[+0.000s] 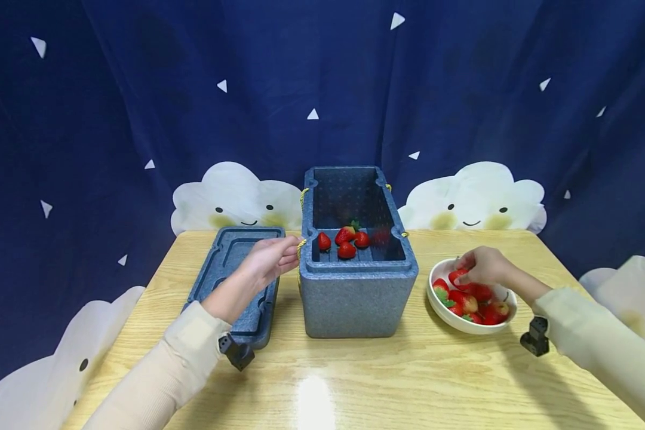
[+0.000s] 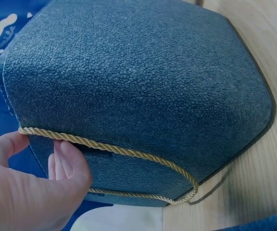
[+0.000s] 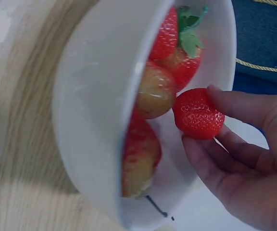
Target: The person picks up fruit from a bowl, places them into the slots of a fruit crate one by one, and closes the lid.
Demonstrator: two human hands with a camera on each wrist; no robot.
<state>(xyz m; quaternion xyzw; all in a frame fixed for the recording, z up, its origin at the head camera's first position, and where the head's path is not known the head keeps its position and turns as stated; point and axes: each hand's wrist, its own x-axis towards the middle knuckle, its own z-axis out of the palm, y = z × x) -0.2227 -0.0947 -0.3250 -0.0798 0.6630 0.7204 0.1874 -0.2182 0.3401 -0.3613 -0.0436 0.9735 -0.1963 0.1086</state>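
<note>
My right hand (image 1: 484, 266) pinches a red strawberry (image 3: 198, 114) between thumb and fingertips at the inner edge of a white bowl (image 3: 88, 115). More strawberries (image 1: 464, 301) lie in the bowl, some with green leaves. To the left stands a blue-grey foam box (image 1: 355, 304), its top uncovered, with several strawberries (image 1: 346, 249) on its floor. Loosely bent, my left hand (image 1: 271, 260) touches the box's left side near the rim. Its fingertips are right by the yellow rope handle (image 2: 143, 155), which hangs in a loop down that side.
The blue-grey lid (image 1: 271, 301) lies flat on the wooden table (image 1: 408, 382), left of the box and partly under my left forearm. A dark blue curtain (image 1: 322, 77) with white triangles and clouds hangs behind the table.
</note>
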